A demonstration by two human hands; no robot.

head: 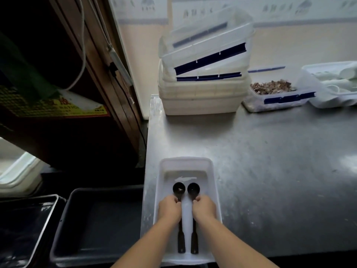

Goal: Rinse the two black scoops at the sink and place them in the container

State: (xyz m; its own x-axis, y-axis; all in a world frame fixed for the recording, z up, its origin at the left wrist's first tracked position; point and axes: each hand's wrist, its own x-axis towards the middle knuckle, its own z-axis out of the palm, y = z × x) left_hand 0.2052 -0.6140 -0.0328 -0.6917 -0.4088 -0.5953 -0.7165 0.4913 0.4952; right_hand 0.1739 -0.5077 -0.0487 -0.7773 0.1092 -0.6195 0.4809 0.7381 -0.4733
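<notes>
Head view: left hand (169, 209) gripping left scoop (179, 213), right hand (204, 208) gripping right scoop (193, 215), both w/ fingers curled on handles; scoops side by side inside container (213, 182) at counter (280, 171) front-left corner.

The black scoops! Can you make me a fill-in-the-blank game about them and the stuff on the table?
1. Each hand holds one black scoop; the left hand holds the left scoop and the right hand holds the right scoop, so there are ____ scoops.
2. Both scoops lie inside the white ____.
3. The stacked containers have clips coloured ____.
4. The scoop bowls point ____ from the person.

Missing words: two; container; blue; away
</notes>
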